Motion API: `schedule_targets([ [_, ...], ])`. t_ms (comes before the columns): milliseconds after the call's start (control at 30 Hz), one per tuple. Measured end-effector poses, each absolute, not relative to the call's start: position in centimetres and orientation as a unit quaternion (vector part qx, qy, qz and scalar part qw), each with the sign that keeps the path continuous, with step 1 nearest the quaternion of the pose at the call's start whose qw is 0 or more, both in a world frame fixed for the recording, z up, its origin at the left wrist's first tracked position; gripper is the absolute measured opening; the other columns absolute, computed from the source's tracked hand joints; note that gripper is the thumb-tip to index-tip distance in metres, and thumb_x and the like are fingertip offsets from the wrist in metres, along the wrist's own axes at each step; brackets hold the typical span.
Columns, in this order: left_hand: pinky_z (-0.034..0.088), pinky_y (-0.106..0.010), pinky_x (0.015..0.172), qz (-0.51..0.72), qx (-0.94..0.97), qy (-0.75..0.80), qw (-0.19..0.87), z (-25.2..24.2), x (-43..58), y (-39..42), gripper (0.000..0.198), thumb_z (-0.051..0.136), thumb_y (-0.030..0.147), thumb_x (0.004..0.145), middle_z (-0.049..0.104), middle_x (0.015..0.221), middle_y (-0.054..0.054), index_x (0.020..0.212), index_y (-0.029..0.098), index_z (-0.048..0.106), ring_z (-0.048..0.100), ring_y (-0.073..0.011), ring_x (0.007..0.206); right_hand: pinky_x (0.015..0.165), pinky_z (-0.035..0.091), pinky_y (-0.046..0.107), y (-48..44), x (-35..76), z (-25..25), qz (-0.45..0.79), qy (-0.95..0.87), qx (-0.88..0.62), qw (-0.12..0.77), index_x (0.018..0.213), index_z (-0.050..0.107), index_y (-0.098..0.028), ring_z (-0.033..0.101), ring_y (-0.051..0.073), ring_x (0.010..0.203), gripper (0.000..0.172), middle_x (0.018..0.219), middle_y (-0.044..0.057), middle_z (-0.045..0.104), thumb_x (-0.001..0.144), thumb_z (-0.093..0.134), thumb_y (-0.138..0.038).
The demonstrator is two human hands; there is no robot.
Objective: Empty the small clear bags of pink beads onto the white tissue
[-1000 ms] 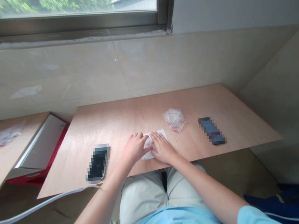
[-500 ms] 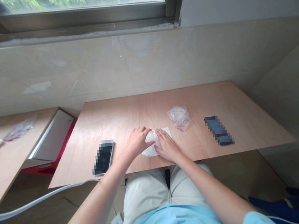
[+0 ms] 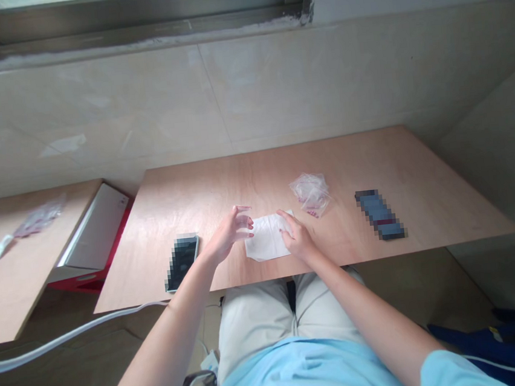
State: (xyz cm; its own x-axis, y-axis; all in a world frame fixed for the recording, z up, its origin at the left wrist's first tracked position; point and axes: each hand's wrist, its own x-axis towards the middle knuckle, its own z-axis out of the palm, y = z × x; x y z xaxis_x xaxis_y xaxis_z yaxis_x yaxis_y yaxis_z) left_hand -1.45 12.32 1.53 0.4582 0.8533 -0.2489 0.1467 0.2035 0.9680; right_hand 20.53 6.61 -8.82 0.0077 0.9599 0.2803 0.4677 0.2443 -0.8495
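Observation:
A thin white sheet (image 3: 265,238), like a tissue or paper, lies flat on the wooden table (image 3: 220,184) near its front edge. Just past the sheet's left edge, my left hand (image 3: 229,235) is raised with curved fingers spread and nothing in it. My right hand (image 3: 297,238) is over the sheet's right side, thumb and fingers apart; whether it touches the sheet is hard to tell. Beyond the right hand rests a crumpled heap of clear plastic bags (image 3: 311,194) with reddish marks.
A blurred-out phone (image 3: 182,264) lies left of my left forearm, another dark phone (image 3: 380,214) to the right. A white cable (image 3: 71,338) runs in from the left. A second table (image 3: 4,302) at the left holds plastic and white paper. The wall stands behind.
Both hands were pressed flat close together on the sheet; they have lifted and moved apart, left hand leftward, right hand slightly rightward. More of the sheet shows. My view has tilted down a little.

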Motion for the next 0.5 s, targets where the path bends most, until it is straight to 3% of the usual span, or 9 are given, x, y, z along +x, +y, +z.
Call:
schedule_targets([
  [100,0.053,-0.039,0.085,0.265,0.637,0.461,0.558,1.5,-1.4,12.2,0.07,0.031,0.072,0.097,0.063,0.105,-0.011,0.136,0.017,0.053,0.061,-0.0236,0.097,0.113,0.046,0.043,6.7,21.0,-9.2,0.31,-0.615,-0.55,0.472,0.15,0.044,-0.016,0.052,0.025,0.136,0.066,0.147,0.013,0.054,0.085,0.04,-0.009],
  [267,0.046,-0.039,0.085,0.169,0.835,0.456,0.257,1.2,-0.9,11.6,0.051,0.052,0.061,0.095,0.061,0.109,-0.011,0.127,0.023,0.063,0.059,-0.0255,0.095,0.113,0.046,0.042,6.6,21.0,-9.2,0.303,-0.623,-0.547,0.47,0.148,0.046,-0.016,0.053,0.025,0.134,0.067,0.145,0.013,0.055,0.081,0.043,-0.007],
  [367,0.042,-0.041,0.089,0.109,0.896,0.412,0.123,0.7,-0.5,11.4,0.044,0.062,0.053,0.092,0.059,0.107,-0.011,0.125,0.023,0.064,0.056,-0.0282,0.099,0.117,0.042,0.044,6.3,20.5,-8.9,0.259,-0.668,-0.546,0.435,0.149,0.045,-0.017,0.048,0.025,0.139,0.072,0.148,0.012,0.053,0.078,0.045,-0.004],
  [500,0.037,-0.044,0.093,0.061,0.917,0.392,0.048,0.4,0.1,11.2,0.04,0.069,0.043,0.088,0.057,0.114,-0.013,0.123,0.024,0.064,0.053,-0.0298,0.102,0.122,0.035,0.046,6.1,19.8,-8.8,0.213,-0.722,-0.538,0.38,0.154,0.039,-0.013,0.036,0.025,0.148,0.08,0.155,0.013,0.045,0.075,0.044,-0.001],
])
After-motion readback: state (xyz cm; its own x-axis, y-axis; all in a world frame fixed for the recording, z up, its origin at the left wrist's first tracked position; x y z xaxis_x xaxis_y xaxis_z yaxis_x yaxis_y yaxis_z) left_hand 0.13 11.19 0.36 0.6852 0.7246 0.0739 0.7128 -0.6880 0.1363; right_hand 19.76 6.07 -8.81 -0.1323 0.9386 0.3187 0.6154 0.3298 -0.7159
